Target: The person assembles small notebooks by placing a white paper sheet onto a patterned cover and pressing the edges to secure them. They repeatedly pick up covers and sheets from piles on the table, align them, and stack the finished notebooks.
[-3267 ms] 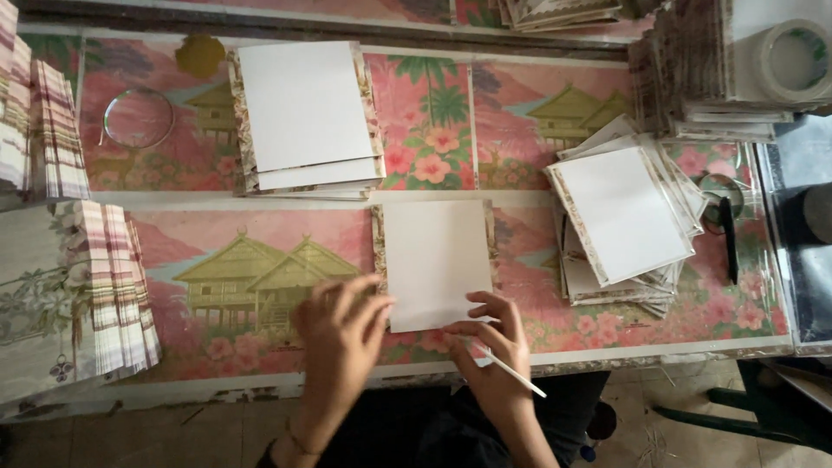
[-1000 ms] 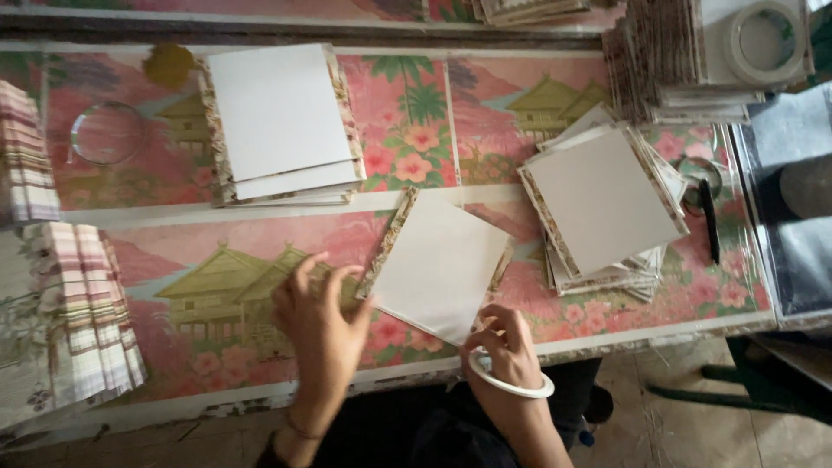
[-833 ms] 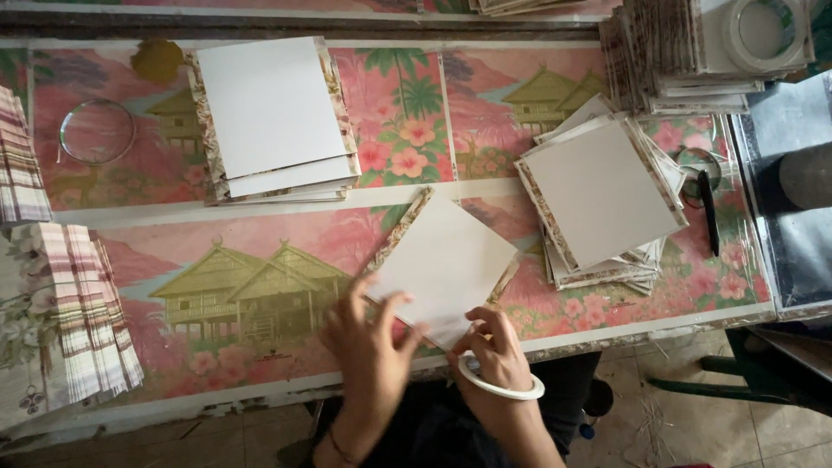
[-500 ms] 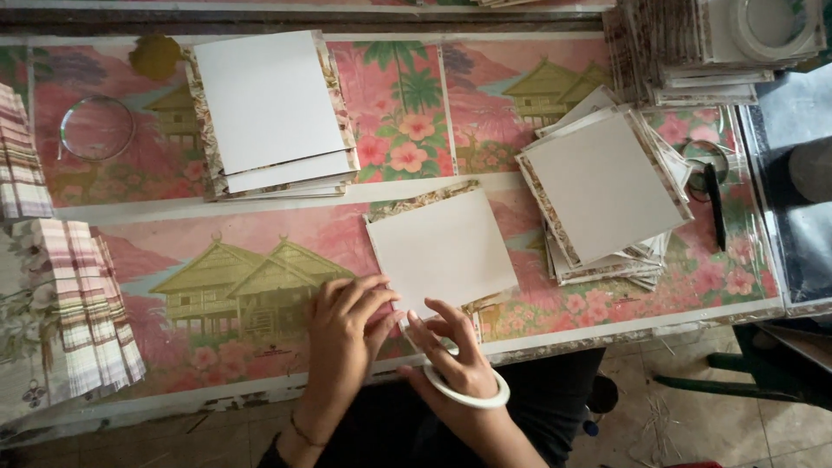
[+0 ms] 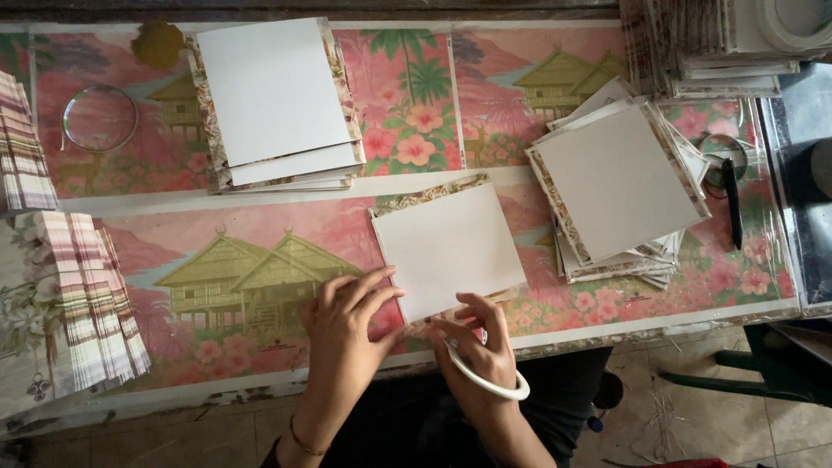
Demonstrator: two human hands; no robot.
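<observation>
Pressing left hand (image 5: 347, 321) flat, fingers spread, on square white card (image 5: 446, 247); right hand (image 5: 477, 342) pinches its lower edge, holding white tape ring (image 5: 485, 381); card could skew if pressure slackens

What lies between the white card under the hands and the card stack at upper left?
In the head view, only bare patterned tablecloth separates the white card from the upper-left card stack; nothing rests there.

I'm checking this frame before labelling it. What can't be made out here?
Head view only:
- Near corner of the white card: covered by the left hand and right hand.
- What the right hand grips besides the white ring: hidden by its fingers.
- Top-right stack: cut off by the frame edge.
- Lower cards in the right pile: covered by the top card.
</observation>
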